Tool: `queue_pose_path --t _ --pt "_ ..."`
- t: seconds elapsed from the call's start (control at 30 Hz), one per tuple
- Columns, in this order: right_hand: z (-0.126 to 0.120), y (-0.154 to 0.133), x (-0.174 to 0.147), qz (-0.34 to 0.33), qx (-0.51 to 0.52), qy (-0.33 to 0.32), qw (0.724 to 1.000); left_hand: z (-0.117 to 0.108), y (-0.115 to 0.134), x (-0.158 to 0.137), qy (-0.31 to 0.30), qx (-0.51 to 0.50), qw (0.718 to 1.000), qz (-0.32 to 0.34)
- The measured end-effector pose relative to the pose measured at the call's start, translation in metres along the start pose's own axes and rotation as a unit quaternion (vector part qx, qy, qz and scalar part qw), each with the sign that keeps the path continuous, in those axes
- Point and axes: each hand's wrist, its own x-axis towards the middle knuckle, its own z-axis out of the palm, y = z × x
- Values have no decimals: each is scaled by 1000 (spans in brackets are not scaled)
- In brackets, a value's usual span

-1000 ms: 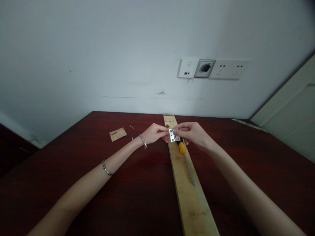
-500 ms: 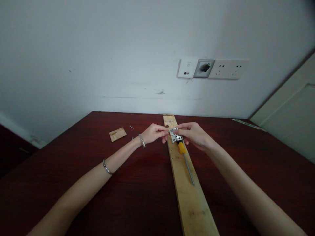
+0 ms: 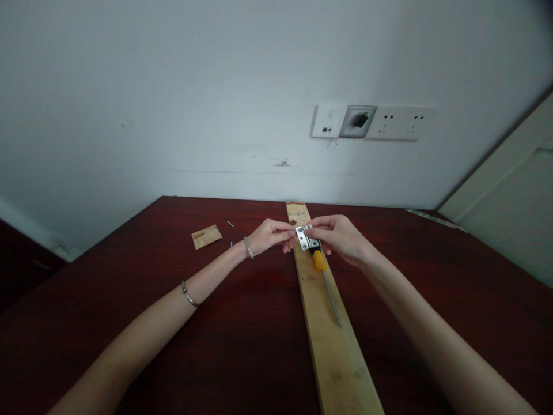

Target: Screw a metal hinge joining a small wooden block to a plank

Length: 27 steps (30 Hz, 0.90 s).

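Note:
A shiny metal hinge (image 3: 303, 238) with screw holes is held up over the far part of a long wooden board (image 3: 334, 346). My right hand (image 3: 341, 237) pinches the hinge's right leaf between thumb and fingers. At the left edge, my left hand (image 3: 275, 235) has its thumb and fingertips closed on the hinge. Under and just nearer than the hinge, a screwdriver (image 3: 320, 260) with a yellow and black handle lies along the board, its shaft pointing toward me. The hinge and my fingers hide part of the handle.
On the dark red table (image 3: 242, 340), a small wood piece (image 3: 207, 237) lies left of my left hand. Near it are a screw (image 3: 230, 223) and another screw (image 3: 231, 244). Behind the table rises a white wall with socket plates (image 3: 400, 123). A pale door (image 3: 514, 173) stands at right.
The hinge has tilted slightly, so its face catches more light. Both hands stay nearly in place, and the screwdriver and board have not moved.

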Motion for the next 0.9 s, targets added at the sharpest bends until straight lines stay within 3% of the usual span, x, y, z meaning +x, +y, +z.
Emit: queue_pose_path --t 0.13,0.33,0.9 --pt "3 -2 -2 -10 -30 0 1000 -6 8 0 -14 63 998 6" --pt "6 -5 -4 0 -25 -2 1000 -7 7 0 -28 69 997 -9" --pt "10 -4 -2 -47 -99 36 993 1 10 3 32 42 999 6"
